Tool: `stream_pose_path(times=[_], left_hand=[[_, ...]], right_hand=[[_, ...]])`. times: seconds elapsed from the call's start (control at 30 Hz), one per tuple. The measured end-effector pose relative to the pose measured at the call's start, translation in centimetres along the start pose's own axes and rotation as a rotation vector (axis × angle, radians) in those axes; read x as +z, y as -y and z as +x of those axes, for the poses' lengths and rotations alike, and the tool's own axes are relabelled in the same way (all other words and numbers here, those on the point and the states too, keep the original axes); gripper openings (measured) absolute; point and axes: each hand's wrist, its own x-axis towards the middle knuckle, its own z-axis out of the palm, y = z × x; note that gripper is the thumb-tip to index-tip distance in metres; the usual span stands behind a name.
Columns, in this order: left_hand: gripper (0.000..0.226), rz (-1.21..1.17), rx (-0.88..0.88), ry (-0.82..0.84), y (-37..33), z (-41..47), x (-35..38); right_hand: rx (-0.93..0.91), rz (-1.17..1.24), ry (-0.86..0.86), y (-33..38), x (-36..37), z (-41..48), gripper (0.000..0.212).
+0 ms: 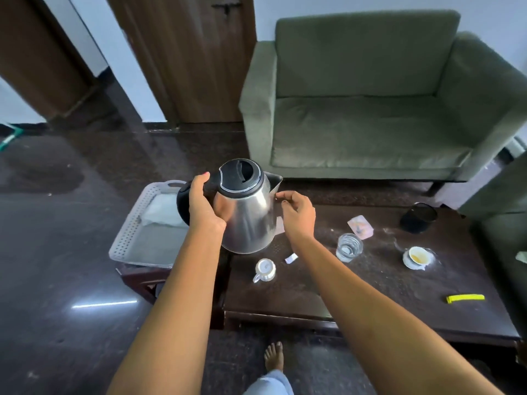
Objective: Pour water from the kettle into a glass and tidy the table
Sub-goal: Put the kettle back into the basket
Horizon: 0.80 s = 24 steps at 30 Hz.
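Observation:
A steel kettle [248, 215] with a black lid and handle hangs above the left end of the dark wooden table [385, 295]. My left hand [204, 203] is closed around its black handle. My right hand [298, 213] rests beside the kettle's right side just under the spout, fingers loosely curled, holding nothing. A clear glass [349, 247] stands on the table to the right of the kettle, apart from both hands. A small white cup [265, 269] lies near the front, below the kettle.
A white perforated tray [134, 238] with a cloth sits on a side table at left. On the table lie a paper scrap [291, 258], a card [360, 227], a black container [418, 217], a stained white cup [418, 257] and a yellow strip [465, 298]. A green sofa [370, 109] stands behind.

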Motion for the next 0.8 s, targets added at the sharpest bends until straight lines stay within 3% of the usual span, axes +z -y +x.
stream_pose_path(times=[0.27,0.53,0.8], left_hand=[[0.020,-0.028,0.067,-0.077,-6.9,1.7,-6.0],[0.038,-0.045,0.073,-0.083,-12.8,12.0,-12.6],[0.020,-0.028,-0.061,-0.046,-16.9,25.0,-19.7]], right_hand=[[-0.037,0.088,0.157,3.0,7.7,-1.6,0.014],[-0.004,-0.009,0.222,2.6,20.9,-0.4,0.024],[0.226,-0.073,0.166,0.9,33.7,0.1,0.034]])
